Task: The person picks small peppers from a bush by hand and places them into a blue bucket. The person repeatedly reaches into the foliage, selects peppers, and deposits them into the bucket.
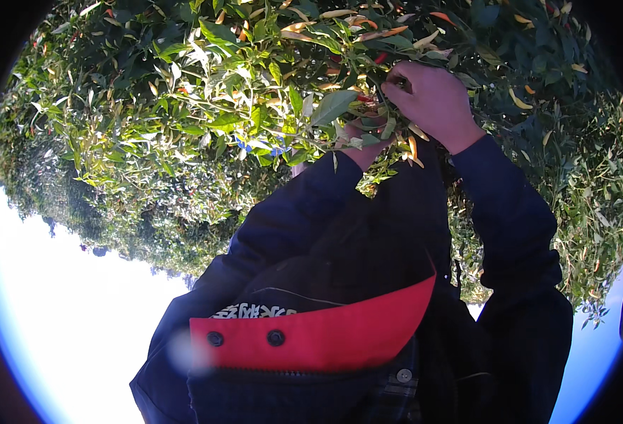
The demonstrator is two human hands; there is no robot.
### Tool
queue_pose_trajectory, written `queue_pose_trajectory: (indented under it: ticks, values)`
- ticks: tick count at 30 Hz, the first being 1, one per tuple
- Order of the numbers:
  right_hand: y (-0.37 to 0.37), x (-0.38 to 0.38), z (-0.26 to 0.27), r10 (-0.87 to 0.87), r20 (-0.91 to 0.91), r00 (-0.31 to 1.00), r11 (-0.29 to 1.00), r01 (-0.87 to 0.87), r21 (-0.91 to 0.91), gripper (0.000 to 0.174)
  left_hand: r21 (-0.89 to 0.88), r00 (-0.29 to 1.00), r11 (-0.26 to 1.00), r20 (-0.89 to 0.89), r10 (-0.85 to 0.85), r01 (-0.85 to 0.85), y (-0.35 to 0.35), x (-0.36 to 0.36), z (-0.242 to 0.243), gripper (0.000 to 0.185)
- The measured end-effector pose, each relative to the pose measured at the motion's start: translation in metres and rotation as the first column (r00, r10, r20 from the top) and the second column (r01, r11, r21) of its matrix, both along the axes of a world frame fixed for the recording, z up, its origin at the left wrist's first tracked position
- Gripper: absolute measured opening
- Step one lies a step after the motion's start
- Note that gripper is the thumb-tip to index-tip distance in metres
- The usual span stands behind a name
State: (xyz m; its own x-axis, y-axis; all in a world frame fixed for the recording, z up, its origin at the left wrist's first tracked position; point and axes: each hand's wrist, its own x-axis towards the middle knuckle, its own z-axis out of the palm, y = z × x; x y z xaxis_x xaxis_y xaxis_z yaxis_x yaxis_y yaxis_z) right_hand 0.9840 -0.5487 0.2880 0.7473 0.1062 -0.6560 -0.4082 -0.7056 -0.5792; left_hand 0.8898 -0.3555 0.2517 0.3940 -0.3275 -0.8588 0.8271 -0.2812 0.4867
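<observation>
Both of my hands are in among the foliage of a chili pepper plant (pixel 333 107). My right hand (pixel 433 100) is curled, with thumb and forefinger bent towards each other beside a stem; what lies between the fingertips is too dark to tell. Lower and to its left, my left hand (pixel 367 140) is largely hidden by leaves, and its grip does not show. A red chili pepper (pixel 365 98) sits between the two hands, and another red chili (pixel 380 58) is just above the right one. Pale orange chilies (pixel 413 147) hang below the right hand.
Dense pepper bushes (pixel 147 138) spread to the left and right, bearing yellow, orange and red chilies. Something blue (pixel 261 145) shows through leaves left of my hands. My dark jacket (pixel 311 212) and a red flap with snap buttons (pixel 316 331) fill the lower middle.
</observation>
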Motion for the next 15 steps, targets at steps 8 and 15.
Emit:
queue_pose_trajectory:
  ticks: [8, 15]
  values:
    - [0.019, -0.008, 0.001, 0.008, 0.138, 0.990, 0.997, -0.019, 0.077, 0.017, 0.026, 0.999, 0.999, -0.021, 0.029, -0.028, -0.008, -0.008, -0.015, 0.033]
    - [0.052, 0.003, -0.006, 0.545, -0.035, 0.838, 0.827, -0.543, -0.146, 0.013, 0.039, 0.999, 0.998, -0.031, 0.042, -0.041, -0.022, -0.013, -0.015, 0.035]
